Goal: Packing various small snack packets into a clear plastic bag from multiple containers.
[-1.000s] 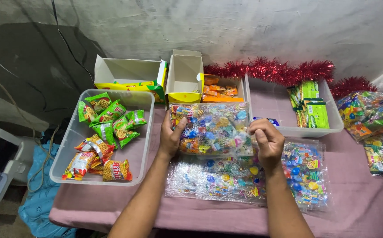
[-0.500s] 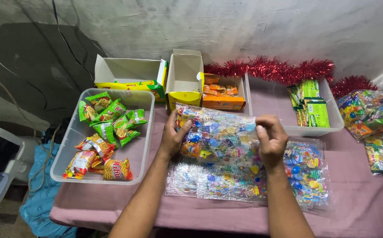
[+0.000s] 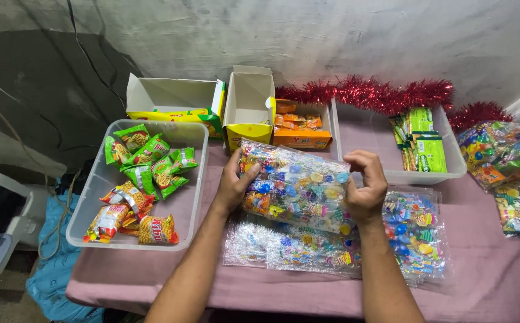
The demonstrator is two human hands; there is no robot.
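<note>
Clear plastic is crinkling between both hands: the left hand (image 3: 234,186) is gripping one short edge of a see-through packet of small colourful toys (image 3: 296,186), thumb on top, while the right hand (image 3: 364,190) is pinching the opposite edge with curled fingers. The packet is being held just above the pink tablecloth (image 3: 487,263), over a flat pile of similar packets (image 3: 331,248) lying beneath it.

Because the film looks slick and the hold is only at the edges, the packet is likely to slide out of one hand and drop onto the pile, pushing those packets toward the table's near edge. Squeezing harder could be splitting a seam and spilling the little toys. A wide swing leftward is risking a knock against the tray of noodle packs (image 3: 137,185) or the open yellow box (image 3: 248,110) just behind.
</note>
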